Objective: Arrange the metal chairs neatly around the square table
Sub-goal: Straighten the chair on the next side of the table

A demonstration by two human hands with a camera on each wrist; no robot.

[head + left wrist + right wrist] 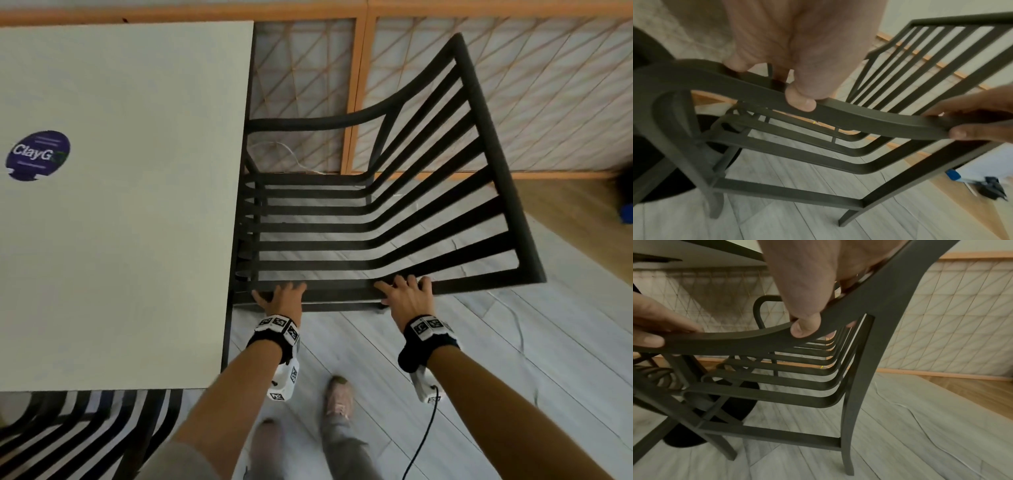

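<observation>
A dark slatted chair (359, 219) is standing on the pale floor (479, 342) at the right side of the square table (120, 205), its seat front tucked under the table edge and its back leaning away toward the lattice screen (513, 102). Both hands are grasping its near armrest (859, 116): the left hand (282, 301) is curling over the end beside the table, the right hand (407, 298) is wrapping the end by the backrest, thumbs underneath. A second chair (85, 431) is sitting at the table's near side, and two shoes (337, 397) are showing below the arms
</observation>
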